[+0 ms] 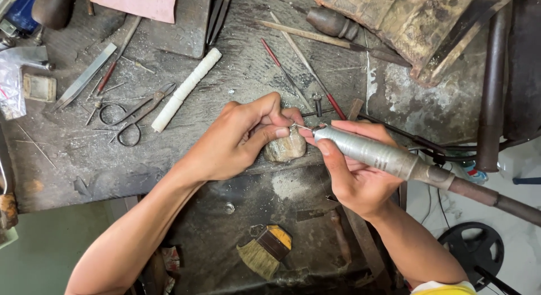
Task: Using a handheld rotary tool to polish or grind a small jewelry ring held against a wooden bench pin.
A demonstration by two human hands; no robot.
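Note:
My left hand [239,137] pinches a tiny metal piece [294,125] between thumb and fingertips, resting it over a worn wooden bench peg [285,150]. My right hand [355,171] grips a grey rotary handpiece [372,151] like a pen, its thin bit touching the small piece. The handpiece's dark flexible shaft [496,200] runs off to the right. The piece itself is mostly hidden by my fingers.
On the dark, scuffed workbench [248,75] lie scissors [135,113], a white wrapped stick [186,89], a flat file [84,76], red-handled needle files [298,83] and tweezers. A small brush [266,251] rests in the tray below. A worn wooden block [411,24] sits at the back right.

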